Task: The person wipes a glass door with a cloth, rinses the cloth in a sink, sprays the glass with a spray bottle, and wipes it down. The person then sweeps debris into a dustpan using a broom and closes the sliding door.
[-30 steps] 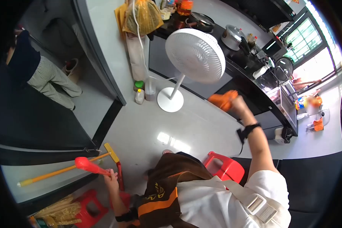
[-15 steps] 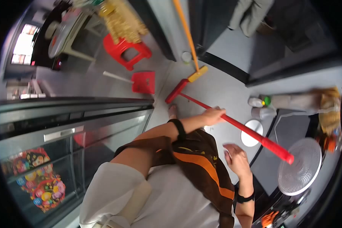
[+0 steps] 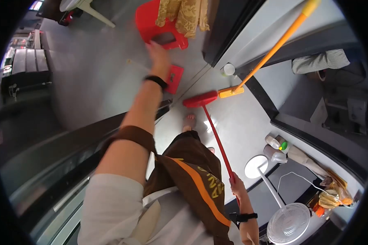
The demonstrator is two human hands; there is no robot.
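My right hand point(image 3: 238, 186) is wrapped around the red handle of a broom point(image 3: 219, 141), whose red head point(image 3: 200, 99) rests on the floor just ahead of my foot. At the upper left my left hand point(image 3: 158, 58) is stretched out on a long arm, smeared by motion so its fingers are unclear. In the view it overlaps the edge of a red plastic stool point(image 3: 146, 20) and lies beside a red dustpan point(image 3: 175, 79) holding some dark bits. I cannot tell whether it touches either, or the dustpan's pale, faint handle.
A yellow brush head point(image 3: 231, 92) on an orange pole point(image 3: 274, 50) stands beside the broom head. To the right are a white standing fan point(image 3: 288, 223), its round base point(image 3: 256, 166) and several containers point(image 3: 272, 142). Glass door panels point(image 3: 65, 188) run along the left. A white cup point(image 3: 229, 69) sits near the doorway.
The broom has passed from my left hand to my right, its handle now pointing back toward me. My left hand has moved forward and left to the stool and dustpan. The view has turned.
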